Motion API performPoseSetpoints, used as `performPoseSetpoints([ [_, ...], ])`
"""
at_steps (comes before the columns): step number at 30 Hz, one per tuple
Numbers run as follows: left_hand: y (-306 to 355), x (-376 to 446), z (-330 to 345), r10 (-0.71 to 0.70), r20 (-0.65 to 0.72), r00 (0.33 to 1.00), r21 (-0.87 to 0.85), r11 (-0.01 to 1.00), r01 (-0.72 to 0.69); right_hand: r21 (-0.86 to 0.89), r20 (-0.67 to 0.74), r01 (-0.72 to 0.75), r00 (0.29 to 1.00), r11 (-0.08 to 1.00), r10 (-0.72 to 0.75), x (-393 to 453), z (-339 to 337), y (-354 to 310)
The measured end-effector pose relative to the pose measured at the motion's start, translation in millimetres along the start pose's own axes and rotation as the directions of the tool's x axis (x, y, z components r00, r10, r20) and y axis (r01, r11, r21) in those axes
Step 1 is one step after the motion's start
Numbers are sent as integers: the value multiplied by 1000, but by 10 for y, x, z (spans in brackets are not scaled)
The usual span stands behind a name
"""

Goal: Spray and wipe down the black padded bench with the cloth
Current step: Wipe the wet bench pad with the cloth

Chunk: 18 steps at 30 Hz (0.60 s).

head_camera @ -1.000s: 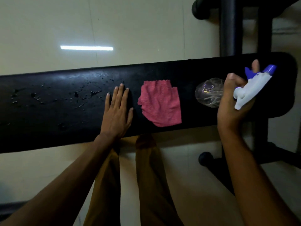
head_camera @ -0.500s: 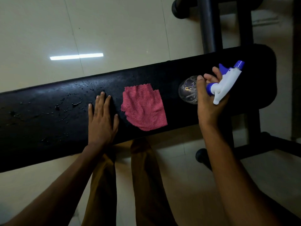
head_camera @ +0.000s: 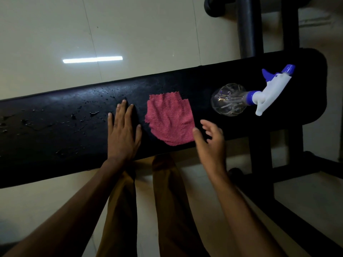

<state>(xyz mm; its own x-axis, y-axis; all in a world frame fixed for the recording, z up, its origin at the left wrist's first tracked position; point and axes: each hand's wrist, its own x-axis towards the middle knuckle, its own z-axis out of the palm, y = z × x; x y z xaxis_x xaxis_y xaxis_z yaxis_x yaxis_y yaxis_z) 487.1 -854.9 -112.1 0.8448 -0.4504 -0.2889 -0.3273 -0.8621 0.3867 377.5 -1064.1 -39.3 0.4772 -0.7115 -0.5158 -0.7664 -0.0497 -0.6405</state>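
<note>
Two hands are over the bench point(head_camera: 55, 138): our left hand point(head_camera: 123, 134) presses flat, fingers straight, while our right hand point(head_camera: 209, 143) hovers with fingers spread and empty, the cloth point(head_camera: 169, 119) just left of its fingertips, nearer than the bottle point(head_camera: 241, 101).

Pink cloth point(head_camera: 169, 119), black bench point(head_camera: 55, 138), trousers point(head_camera: 167, 210) maybe brown

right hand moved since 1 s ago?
Yes. The right hand has let go of the spray bottle, which now lies on the bench, and moved left along it to the pink cloth, fingers open.
</note>
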Motion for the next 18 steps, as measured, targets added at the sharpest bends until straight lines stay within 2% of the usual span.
performPoseSetpoints([
  [2, -11, 1, -32, 2, -13, 1000, -27, 1000, -2, -167, 37, 63, 998, 984, -58, 22, 241, -59],
  [4, -49, -1, -69, -18, -32, 999, -57, 998, 16, -329, -25, 98, 993, 939, -113, 117, 459, -162],
  [6, -117, -10, -113, -46, -54, 998, -69, 997, 42, -408, -81, 56, 992, 911, -97, 220, 625, -259],
  [10, -312, -89, -199, -74, -82, 994, -73, 995, 68, -345, -15, 50, 998, 937, -59, 228, 834, -384],
  [18, -806, -424, -398, -180, -132, 975, -134, 978, 162, -439, 64, 257, 965, 861, -255, -7, 834, -589],
])
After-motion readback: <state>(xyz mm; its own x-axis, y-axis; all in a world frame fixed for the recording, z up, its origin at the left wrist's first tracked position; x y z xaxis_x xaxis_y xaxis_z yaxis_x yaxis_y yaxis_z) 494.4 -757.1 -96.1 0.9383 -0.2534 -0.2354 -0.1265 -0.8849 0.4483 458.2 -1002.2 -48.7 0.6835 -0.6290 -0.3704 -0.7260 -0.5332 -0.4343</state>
